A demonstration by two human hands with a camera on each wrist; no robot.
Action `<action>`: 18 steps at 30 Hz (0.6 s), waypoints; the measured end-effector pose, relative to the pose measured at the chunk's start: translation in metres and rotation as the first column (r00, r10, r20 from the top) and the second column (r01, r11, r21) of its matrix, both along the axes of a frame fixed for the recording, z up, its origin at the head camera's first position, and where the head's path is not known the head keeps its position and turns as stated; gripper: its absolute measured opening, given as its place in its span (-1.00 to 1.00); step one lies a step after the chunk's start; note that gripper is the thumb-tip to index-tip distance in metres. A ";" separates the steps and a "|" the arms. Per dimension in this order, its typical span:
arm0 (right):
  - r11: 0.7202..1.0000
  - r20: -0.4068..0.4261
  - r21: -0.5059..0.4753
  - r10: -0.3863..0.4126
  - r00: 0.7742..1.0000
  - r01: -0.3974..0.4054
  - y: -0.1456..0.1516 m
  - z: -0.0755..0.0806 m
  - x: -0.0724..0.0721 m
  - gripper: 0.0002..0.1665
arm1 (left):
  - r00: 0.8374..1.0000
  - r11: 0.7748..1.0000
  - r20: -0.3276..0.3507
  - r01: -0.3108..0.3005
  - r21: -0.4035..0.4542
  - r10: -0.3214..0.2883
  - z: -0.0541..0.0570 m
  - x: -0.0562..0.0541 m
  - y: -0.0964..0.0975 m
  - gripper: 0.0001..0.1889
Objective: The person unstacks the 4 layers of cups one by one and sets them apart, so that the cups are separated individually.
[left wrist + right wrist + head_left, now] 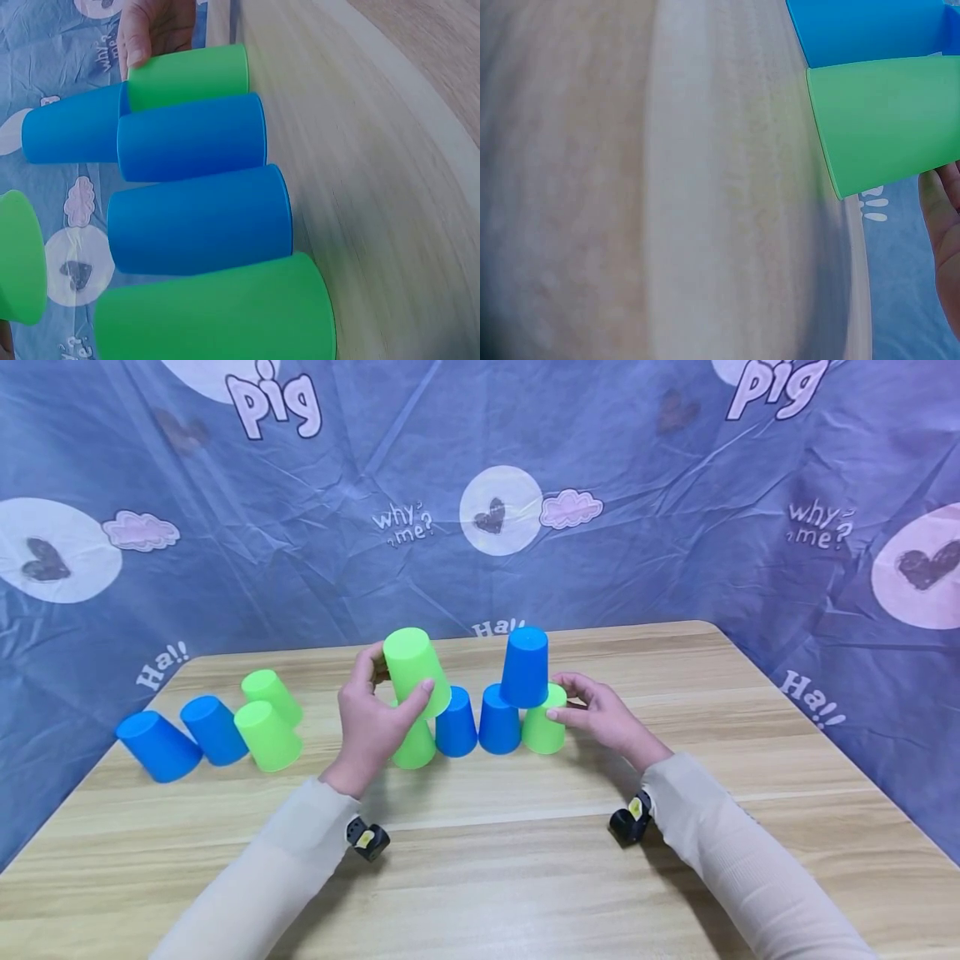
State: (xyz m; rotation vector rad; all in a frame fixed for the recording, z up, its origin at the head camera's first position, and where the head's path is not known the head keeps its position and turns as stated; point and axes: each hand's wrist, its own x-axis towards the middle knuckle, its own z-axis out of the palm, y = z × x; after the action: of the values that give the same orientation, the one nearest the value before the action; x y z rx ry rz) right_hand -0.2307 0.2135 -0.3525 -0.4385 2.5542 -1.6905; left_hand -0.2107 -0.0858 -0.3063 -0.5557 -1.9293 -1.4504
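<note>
My left hand (375,714) grips an upside-down green cup (415,668), raised above the left end of a row of upside-down cups. Below it stands another green cup (415,749), partly covered by the hand. Two blue cups, a left one (456,727) and a right one (499,727), come after it in the row. At the right end is a green cup (542,737); my right hand (603,714) holds its side between thumb and fingers. An upper blue cup (525,668) rests across the right blue cup and this green one. In the left wrist view the raised green cup (19,259) shows at the edge.
On the left of the wooden table (480,852) stand two more blue cups, an outer one (159,747) and an inner one (215,731), beside a front green cup (267,739) and a rear green cup (273,693). A patterned blue cloth (480,577) hangs behind the table.
</note>
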 end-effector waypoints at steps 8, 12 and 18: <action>1.000 0.005 -0.003 0.001 1.000 -0.001 -0.001 0.000 0.001 -0.44 | 0.999 0.999 -0.037 -0.040 0.011 0.041 -0.004 0.003 -0.014 -0.48; 1.000 0.006 -0.008 0.002 1.000 -0.002 -0.001 -0.001 0.000 -0.44 | 0.997 0.998 -0.023 -0.069 -0.004 0.069 -0.006 0.007 -0.023 -0.48; 1.000 -0.005 -0.001 0.003 1.000 -0.003 0.000 -0.002 -0.001 -0.44 | 0.995 0.995 0.012 -0.098 0.029 0.098 -0.004 0.010 -0.035 -0.45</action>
State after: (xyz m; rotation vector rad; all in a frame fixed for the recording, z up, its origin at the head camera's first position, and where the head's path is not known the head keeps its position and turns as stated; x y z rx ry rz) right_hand -0.2313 0.2140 -0.3543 -0.4462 2.5549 -1.6918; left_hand -0.2005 -0.1210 -0.3102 -0.4340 -1.9128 -1.4206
